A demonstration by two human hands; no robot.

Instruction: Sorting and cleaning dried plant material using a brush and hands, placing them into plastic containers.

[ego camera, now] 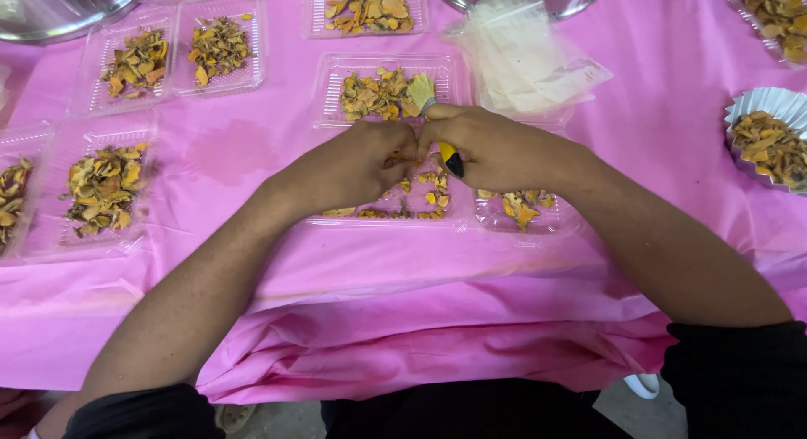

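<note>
The pink cloth [403, 271] hangs loose over the table edge at six o'clock, bunched against the person's lap; a shift of the knees could, I'd guess, drag it and slide every tray with it. The clear tray [395, 216] under the hands sits near that edge, at about six o'clock from the filled tray [387, 90], and only a thin scatter of yellow-orange chips [424, 199] lies in it. Both forearms come in from the lower corners and meet over it, so a nudge of a wrist might tip the light plastic and spill the chips.

The left hand [357, 166] is curled nearly closed, knuckles up, fingertips pinched at the meeting point; what it pinches I cannot tell. The right hand [496, 153] is closed round a small yellow-and-black tool [450, 157], its dark tip poking out at seven o'clock toward the left fingers. With tip and fingers that close, a slip could nick skin.
</note>
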